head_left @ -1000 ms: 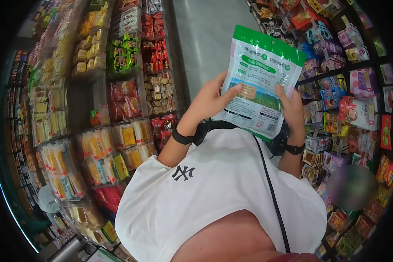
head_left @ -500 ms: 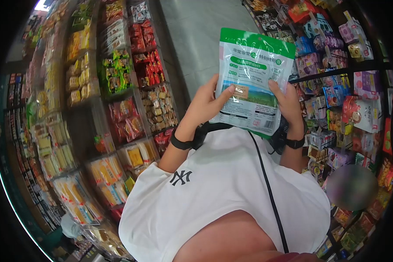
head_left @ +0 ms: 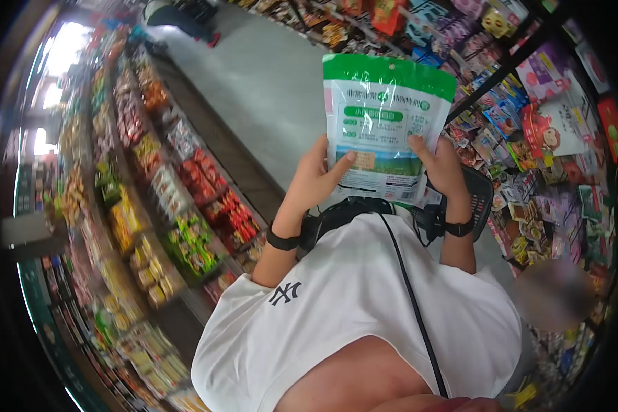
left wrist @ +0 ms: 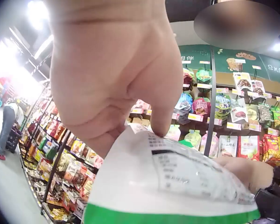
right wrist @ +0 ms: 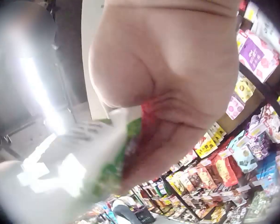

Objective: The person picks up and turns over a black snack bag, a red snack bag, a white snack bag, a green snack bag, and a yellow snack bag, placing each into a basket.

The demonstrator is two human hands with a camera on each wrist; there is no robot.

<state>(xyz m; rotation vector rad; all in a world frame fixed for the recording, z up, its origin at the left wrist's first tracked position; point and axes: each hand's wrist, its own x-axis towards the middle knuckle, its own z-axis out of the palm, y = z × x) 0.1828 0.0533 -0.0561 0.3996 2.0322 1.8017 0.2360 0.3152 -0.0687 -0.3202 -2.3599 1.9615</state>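
A white and green resealable food pouch (head_left: 378, 103) stands upright before my chest in the head view, its printed back facing me. My left hand (head_left: 314, 177) grips its left edge, thumb lying over the printed landscape and fingers behind. On the opposite edge my right hand (head_left: 443, 168) pinches it the same way, thumb on the front. In the left wrist view the pouch (left wrist: 177, 179) shows its white lower panel and a green band beneath my left hand (left wrist: 112, 70). The right wrist view has my right hand (right wrist: 168, 65) close over the shiny, blurred pouch (right wrist: 84, 158).
Bins of wrapped snacks (head_left: 192, 240) run along the left. Hanging snack bags (head_left: 501, 117) fill racks on the right. Grey aisle floor (head_left: 247, 89) lies ahead, where another person (head_left: 182, 20) is at the far end. A black basket (head_left: 479, 199) is beside my right wrist.
My view has swung along the aisle, bringing more floor and another person into sight. Both hands keep hold of the pouch, which now sits slightly further left and more upright in view.
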